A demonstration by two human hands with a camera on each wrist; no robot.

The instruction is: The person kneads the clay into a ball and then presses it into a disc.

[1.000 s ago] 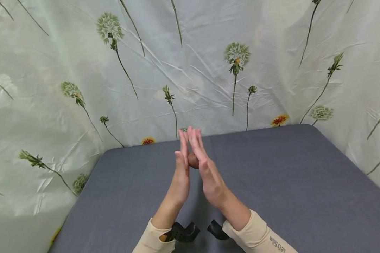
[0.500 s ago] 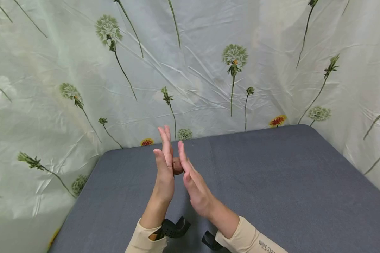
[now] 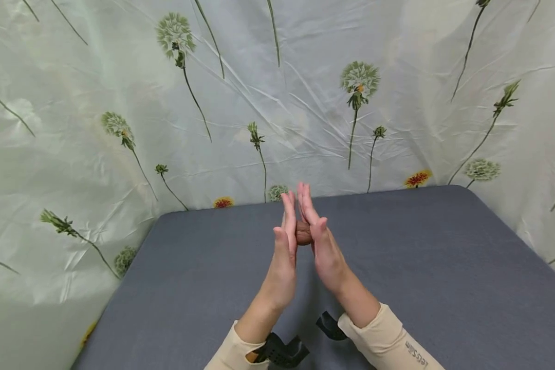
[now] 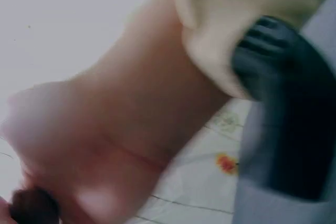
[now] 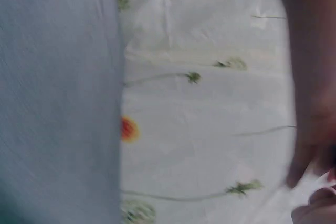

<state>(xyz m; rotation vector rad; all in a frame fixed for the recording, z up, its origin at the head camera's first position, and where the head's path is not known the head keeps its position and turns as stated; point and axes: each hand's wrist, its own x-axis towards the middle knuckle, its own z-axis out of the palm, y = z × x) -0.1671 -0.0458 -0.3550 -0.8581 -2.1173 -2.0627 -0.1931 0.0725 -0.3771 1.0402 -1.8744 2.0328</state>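
Note:
A small brown ball point(image 3: 303, 233) with fine lines on its surface sits between my two facing palms, above the table. My left hand point(image 3: 282, 270) presses on it from the left, fingers straight and pointing up and away. From the other side my right hand point(image 3: 330, 259) presses it with straight fingers, its fingertips a little farther forward than the left ones. In the left wrist view the blurred heel of my left hand point(image 4: 79, 150) shows, with the dark ball point(image 4: 34, 206) at the lower left corner. My right hand point(image 5: 315, 135) fills the right edge of its wrist view.
A grey cloth-covered table point(image 3: 421, 267) spreads under the hands. Behind it hangs a pale curtain point(image 3: 296, 103) printed with dandelions and other flowers. Black straps point(image 3: 284, 352) stick out at both wrists, below the cream sleeves point(image 3: 374, 331).
Both hands first shifted left, the left hand sliding ahead of the right. Now they have come back right, with the right hand slid forward. The ball stays between the palms.

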